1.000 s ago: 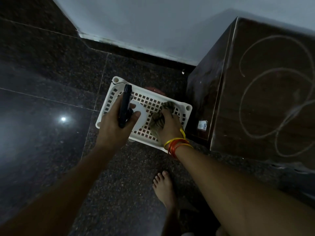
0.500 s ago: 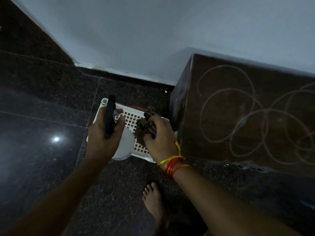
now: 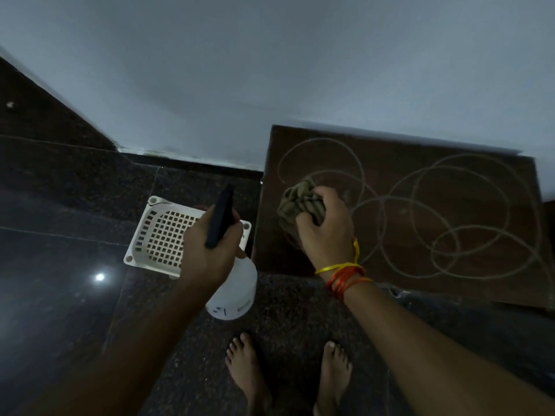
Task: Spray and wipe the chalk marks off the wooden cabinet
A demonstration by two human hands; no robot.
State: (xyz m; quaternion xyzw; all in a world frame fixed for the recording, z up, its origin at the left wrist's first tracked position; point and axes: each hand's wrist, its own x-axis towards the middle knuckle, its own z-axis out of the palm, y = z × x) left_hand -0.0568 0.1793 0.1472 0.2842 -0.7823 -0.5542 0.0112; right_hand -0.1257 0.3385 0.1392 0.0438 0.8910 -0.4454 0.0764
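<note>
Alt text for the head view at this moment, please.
Seen from above, the right hand grips a crumpled olive cloth over the chalk-looped brown wooden cabinet top; the left hand holds a white spray bottle with black trigger head above a white perforated plastic basket.

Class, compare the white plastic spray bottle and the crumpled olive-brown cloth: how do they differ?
The white plastic spray bottle is rigid and smooth, gripped by the left hand over the floor; the crumpled olive-brown cloth is soft and bunched, gripped by the right hand over the chalk-marked wooden cabinet. Both are held.

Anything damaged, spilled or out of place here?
Only the looping chalk marks scrawled over the wooden cabinet top stand out. The white basket sits askew on the floor; no spill shows.
</note>
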